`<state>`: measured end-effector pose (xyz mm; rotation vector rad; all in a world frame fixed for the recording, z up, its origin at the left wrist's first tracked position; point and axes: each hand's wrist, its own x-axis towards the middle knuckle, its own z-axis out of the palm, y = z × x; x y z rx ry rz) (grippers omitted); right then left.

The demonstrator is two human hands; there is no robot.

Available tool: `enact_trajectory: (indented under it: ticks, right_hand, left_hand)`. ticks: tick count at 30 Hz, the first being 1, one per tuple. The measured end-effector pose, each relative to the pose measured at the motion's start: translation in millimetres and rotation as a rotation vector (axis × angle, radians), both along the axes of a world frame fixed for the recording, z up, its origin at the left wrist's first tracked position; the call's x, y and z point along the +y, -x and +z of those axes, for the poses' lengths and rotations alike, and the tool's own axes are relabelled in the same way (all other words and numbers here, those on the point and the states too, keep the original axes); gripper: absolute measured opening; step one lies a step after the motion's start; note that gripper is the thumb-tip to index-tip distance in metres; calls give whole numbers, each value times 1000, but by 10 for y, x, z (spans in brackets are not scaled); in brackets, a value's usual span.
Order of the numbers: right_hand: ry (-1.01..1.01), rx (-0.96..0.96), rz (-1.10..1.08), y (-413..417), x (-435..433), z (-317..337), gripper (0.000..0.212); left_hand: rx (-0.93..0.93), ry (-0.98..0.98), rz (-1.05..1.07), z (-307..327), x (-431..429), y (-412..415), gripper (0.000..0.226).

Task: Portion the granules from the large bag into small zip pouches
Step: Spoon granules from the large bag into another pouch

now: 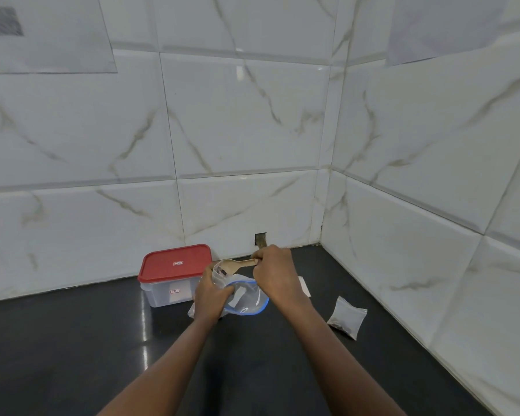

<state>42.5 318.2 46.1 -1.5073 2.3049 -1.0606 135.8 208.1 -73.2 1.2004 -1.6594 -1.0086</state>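
Note:
My left hand (210,292) grips a small clear zip pouch (219,276) and holds it upright with its mouth open. My right hand (273,273) holds the handle of a wooden spoon (233,265), whose bowl sits at the pouch mouth. Dark granules show inside the pouch top. Below the hands lies the large clear bag (246,300) with a blue zip rim, open on the black counter. A filled small pouch (346,317) with dark granules lies to the right near the wall.
A clear plastic box with a red lid (174,273) stands at the back left against the tiled wall. A white flat piece (304,286) lies behind my right hand. Tiled walls close the counter (72,355) at the back and right.

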Motion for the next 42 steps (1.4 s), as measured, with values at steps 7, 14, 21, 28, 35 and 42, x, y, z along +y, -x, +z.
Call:
enact_trajectory:
  ticks: [7,14,21,28,35,42]
  right_hand:
    - [15,24,-73,64,59,-32,34]
    - [-246,-197,-206,361,108,-459,19]
    - [-137,-383,-210,76,-41,-1385,25]
    - [-344,5,-143,201,125,-1557,28]
    - [202,-643,-68,283,198,-1048,16]
    - [289,-686,-219,535,153,-997,13]
  left_hand:
    - [19,0,-7,-5,26,-4,58]
    - [34,2,-74,4,80,-21,54]
    - [-70,32,-317,-151,178,-28,61]
    - [60,-176,-390,-101,286,93,107]
    - [362,-465,-337,111,343,433,45]
    - [289,-222,-328,181,380,523,15]
